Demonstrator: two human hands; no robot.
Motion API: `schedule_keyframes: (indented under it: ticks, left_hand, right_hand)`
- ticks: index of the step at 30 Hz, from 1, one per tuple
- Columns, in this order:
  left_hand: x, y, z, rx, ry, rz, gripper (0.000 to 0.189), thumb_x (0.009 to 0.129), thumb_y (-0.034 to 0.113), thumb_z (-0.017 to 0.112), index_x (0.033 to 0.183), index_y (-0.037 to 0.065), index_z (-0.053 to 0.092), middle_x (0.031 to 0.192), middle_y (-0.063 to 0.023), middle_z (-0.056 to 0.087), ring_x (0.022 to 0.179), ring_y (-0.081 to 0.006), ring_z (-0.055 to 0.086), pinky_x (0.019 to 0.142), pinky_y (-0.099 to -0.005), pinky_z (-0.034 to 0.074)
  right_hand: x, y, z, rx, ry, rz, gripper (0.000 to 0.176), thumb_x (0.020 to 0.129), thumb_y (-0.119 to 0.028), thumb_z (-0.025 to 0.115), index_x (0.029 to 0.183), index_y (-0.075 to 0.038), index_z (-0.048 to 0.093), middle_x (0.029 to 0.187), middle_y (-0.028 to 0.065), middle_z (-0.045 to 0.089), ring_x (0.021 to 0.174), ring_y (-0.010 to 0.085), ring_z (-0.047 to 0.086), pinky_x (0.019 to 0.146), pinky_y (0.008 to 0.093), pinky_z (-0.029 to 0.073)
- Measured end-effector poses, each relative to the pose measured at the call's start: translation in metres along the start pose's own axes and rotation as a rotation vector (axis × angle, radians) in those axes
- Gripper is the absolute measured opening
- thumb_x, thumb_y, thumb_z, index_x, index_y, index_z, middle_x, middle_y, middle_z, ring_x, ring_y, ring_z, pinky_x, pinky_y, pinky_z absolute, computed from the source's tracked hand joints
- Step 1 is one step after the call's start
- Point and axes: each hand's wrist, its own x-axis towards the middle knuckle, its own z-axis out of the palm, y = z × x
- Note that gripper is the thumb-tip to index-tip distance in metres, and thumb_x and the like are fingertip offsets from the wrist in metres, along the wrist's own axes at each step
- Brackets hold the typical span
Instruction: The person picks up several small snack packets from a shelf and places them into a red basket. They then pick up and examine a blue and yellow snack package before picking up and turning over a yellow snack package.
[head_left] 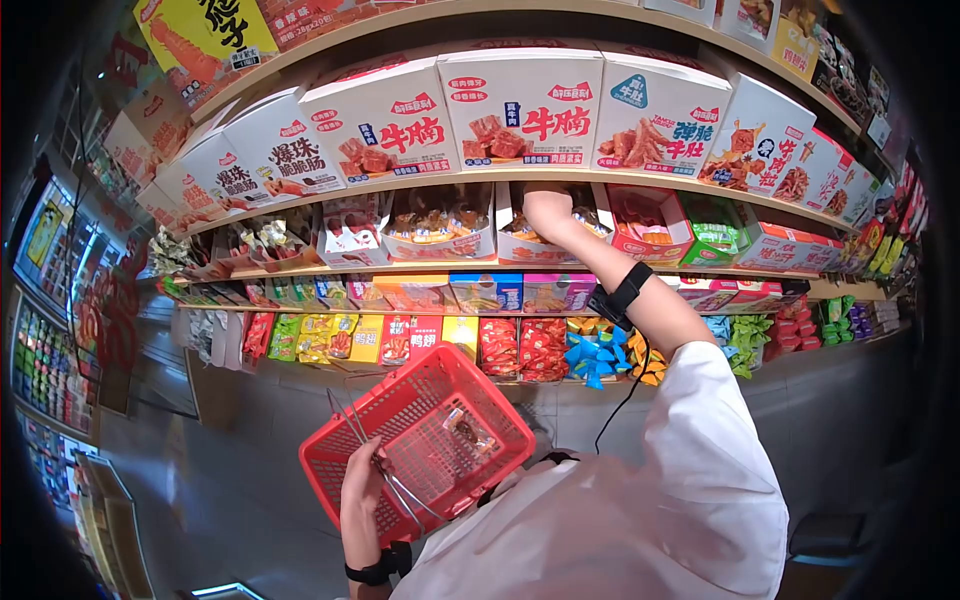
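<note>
A red plastic shopping basket [325, 462] hangs tilted in front of my body. My left hand [362, 472] is closed around its thin metal handles [402, 492]. Inside the basket lies one small packaged snack [469, 431]. My right arm stretches up to the shelf, and my right hand [549, 212] is inside an open white display box [535, 247] of small wrapped snacks [596, 222]. Its fingers point down into the box and are hidden, so I cannot see whether they hold a packet.
Open boxes of snacks stand on both sides, including a white one [440, 243] and a red one [664, 250]. Above runs a wooden shelf edge [420, 190] with large cartons [520, 105]. Lower down are red packets [543, 345] and blue packets [592, 355]. A cable [622, 405] hangs from my right wrist strap.
</note>
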Motion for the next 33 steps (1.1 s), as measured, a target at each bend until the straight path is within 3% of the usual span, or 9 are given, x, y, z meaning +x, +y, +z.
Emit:
schedule_keyframes:
  ticks: [7, 13, 17, 21, 23, 25, 29, 31, 33]
  left_hand:
    - [-0.01, 0.009, 0.018, 0.024, -0.041, 0.02, 0.022, 0.085, 0.022, 0.055, 0.069, 0.008, 0.052, 0.062, -0.0003, 0.048, 0.059, -0.0123, 0.046, 0.058, -0.0259, 0.039]
    - [-0.016, 0.013, 0.035, 0.088, -0.155, 0.004, 0.022, 0.087, 0.019, 0.052, 0.069, 0.007, 0.051, 0.064, -0.0004, 0.049, 0.063, -0.0112, 0.047, 0.062, -0.0247, 0.038]
    - [-0.03, 0.021, 0.044, 0.118, -0.201, 0.011, 0.02, 0.088, 0.018, 0.051, 0.071, 0.007, 0.05, 0.064, -0.0008, 0.048, 0.064, -0.012, 0.048, 0.064, -0.0256, 0.039]
    - [-0.058, 0.035, 0.049, 0.115, -0.21, -0.069, 0.022, 0.087, 0.021, 0.054, 0.069, 0.008, 0.053, 0.064, 0.0042, 0.047, 0.062, -0.0021, 0.041, 0.054, -0.0185, 0.029]
    - [-0.069, 0.037, 0.047, 0.144, -0.227, -0.044, 0.021, 0.089, 0.014, 0.05, 0.069, 0.006, 0.05, 0.069, -0.0004, 0.048, 0.07, -0.0098, 0.047, 0.067, -0.0235, 0.038]
    - [-0.082, 0.041, 0.048, 0.148, -0.248, -0.031, 0.022, 0.088, 0.014, 0.05, 0.068, 0.005, 0.05, 0.07, -0.0005, 0.048, 0.071, -0.0093, 0.046, 0.067, -0.0233, 0.038]
    - [-0.099, 0.044, 0.057, 0.228, -0.235, -0.098, 0.02, 0.088, 0.012, 0.051, 0.069, 0.005, 0.05, 0.073, -0.0008, 0.047, 0.071, -0.0104, 0.046, 0.068, -0.0238, 0.038]
    - [-0.09, 0.032, 0.047, 0.163, -0.228, -0.13, 0.02, 0.088, 0.011, 0.05, 0.069, 0.005, 0.049, 0.071, -0.0008, 0.047, 0.07, -0.0112, 0.046, 0.068, -0.0245, 0.038]
    - [-0.087, 0.035, 0.049, 0.098, -0.218, -0.07, 0.021, 0.089, 0.012, 0.049, 0.068, 0.006, 0.048, 0.069, -0.0007, 0.046, 0.069, -0.0116, 0.046, 0.069, -0.0251, 0.038]
  right_hand:
    - [-0.06, -0.052, -0.052, 0.2, -0.045, -0.192, 0.033, 0.079, -0.03, 0.06, 0.064, -0.001, 0.061, 0.062, 0.0182, 0.059, 0.062, 0.0358, 0.059, 0.057, 0.0433, 0.048]
    - [-0.189, -0.113, 0.023, 0.385, -0.841, -0.685, 0.029, 0.077, -0.026, 0.061, 0.076, 0.003, 0.063, 0.067, 0.0162, 0.062, 0.067, 0.0312, 0.063, 0.058, 0.041, 0.051]
    - [-0.235, -0.144, 0.121, 0.246, -1.492, -0.226, 0.029, 0.073, -0.021, 0.063, 0.086, 0.005, 0.062, 0.078, 0.017, 0.065, 0.072, 0.0285, 0.065, 0.053, 0.0397, 0.053]
    - [-0.304, -0.143, 0.222, 0.353, -1.305, 0.186, 0.023, 0.071, -0.022, 0.059, 0.079, -0.001, 0.064, 0.08, 0.0171, 0.065, 0.071, 0.0268, 0.065, 0.055, 0.0406, 0.053]
    - [-0.341, -0.139, 0.264, 0.239, -1.133, 0.412, 0.02, 0.071, -0.022, 0.057, 0.075, -0.004, 0.065, 0.082, 0.0173, 0.065, 0.073, 0.0252, 0.065, 0.057, 0.0402, 0.053]
    - [-0.34, -0.159, 0.263, -0.065, -1.136, 0.728, 0.057, 0.077, -0.021, 0.055, 0.124, 0.003, 0.033, 0.128, 0.0294, 0.036, 0.117, 0.0456, 0.037, 0.088, 0.0548, 0.037]
    - [-0.351, -0.14, 0.22, 0.082, -1.107, 0.553, 0.058, 0.08, -0.038, 0.053, 0.124, -0.005, 0.032, 0.124, 0.0258, 0.037, 0.117, 0.0432, 0.039, 0.098, 0.0478, 0.033]
    - [-0.384, -0.158, 0.298, -0.068, -0.849, 1.03, 0.055, 0.077, -0.037, 0.057, 0.119, -0.006, 0.038, 0.118, 0.025, 0.043, 0.112, 0.0422, 0.044, 0.095, 0.0469, 0.036]
    - [-0.393, -0.144, 0.282, -0.028, -1.134, 0.588, 0.037, 0.08, -0.026, 0.05, 0.111, -0.004, 0.052, 0.116, 0.0238, 0.051, 0.107, 0.0394, 0.05, 0.087, 0.0521, 0.04]
